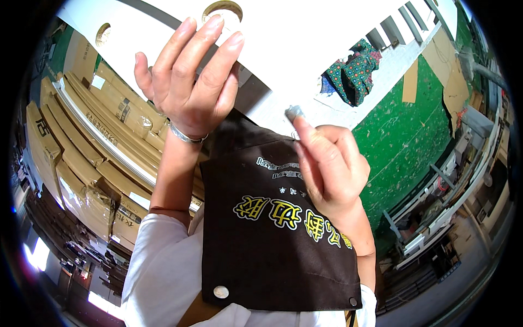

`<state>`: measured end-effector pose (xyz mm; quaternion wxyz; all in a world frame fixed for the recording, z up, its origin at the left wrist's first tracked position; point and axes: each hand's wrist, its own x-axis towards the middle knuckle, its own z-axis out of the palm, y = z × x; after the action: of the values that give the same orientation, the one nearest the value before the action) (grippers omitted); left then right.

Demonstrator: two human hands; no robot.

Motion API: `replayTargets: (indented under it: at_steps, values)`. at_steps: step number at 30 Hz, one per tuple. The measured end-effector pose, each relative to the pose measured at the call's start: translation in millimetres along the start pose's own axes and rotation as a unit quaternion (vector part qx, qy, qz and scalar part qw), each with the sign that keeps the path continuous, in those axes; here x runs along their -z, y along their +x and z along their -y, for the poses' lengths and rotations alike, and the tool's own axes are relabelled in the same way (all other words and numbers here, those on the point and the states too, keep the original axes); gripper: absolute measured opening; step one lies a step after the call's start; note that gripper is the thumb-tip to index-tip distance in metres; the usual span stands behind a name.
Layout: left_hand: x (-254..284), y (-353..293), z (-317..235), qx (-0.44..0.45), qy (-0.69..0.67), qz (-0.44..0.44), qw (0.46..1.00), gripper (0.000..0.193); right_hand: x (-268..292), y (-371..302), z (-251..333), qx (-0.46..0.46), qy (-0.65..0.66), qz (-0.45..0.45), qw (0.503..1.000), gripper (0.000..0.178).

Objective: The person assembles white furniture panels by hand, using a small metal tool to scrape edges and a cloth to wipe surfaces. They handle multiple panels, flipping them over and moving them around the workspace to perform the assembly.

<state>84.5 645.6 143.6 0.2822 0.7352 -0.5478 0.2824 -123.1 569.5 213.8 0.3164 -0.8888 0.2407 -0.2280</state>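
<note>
One blurred grey bit at right fingertips

A smooth, matt white board fills the upper frame; dark matt cloth apron at centre; brown cardboard boxes at left, some glossy-wrapped; shiny metal bracelet.

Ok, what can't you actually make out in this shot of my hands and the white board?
Head view only:
- Small grey piece at the right hand: too small to identify; the fingertips cover its lower part.
- Left hand: its palm side is hidden against the white board.
- White board: cut off by the top edge; the apron hides its near edge.
- Stacked cartons: bent and blurred near the rim.
</note>
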Motion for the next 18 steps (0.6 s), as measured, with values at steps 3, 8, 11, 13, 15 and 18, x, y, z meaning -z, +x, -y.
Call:
replayTargets:
  at_steps: [3, 8, 11, 13, 15, 18]
  values:
    - [2, 0, -1, 0.002, 0.004, 0.006, 1.000, 0.041, -3, -2, -3, 0.022, 0.006, 0.058, 0.998, 0.039]
    - [1, 0, -1, 0.032, 0.015, 0.022, 0.999, 0.033, 6, -2, -3, -0.001, 0.040, 0.019, 0.999, 0.038]
    - [2, -2, -2, 0.030, 0.016, 0.016, 0.999, 0.034, 4, -3, -5, 0.016, 0.033, -0.018, 0.999, 0.039]
    - [2, -1, -3, 0.031, 0.010, 0.015, 0.999, 0.034, 1, 0, -7, 0.019, 0.004, -0.027, 0.999, 0.041]
    - [2, -1, -2, 0.031, 0.009, 0.016, 0.999, 0.034, 0, 0, -7, 0.020, -0.015, -0.018, 1.000, 0.041]
    - [2, -2, -2, 0.031, 0.012, 0.015, 0.999, 0.035, 3, 0, -3, 0.018, -0.020, 0.016, 1.000, 0.042]
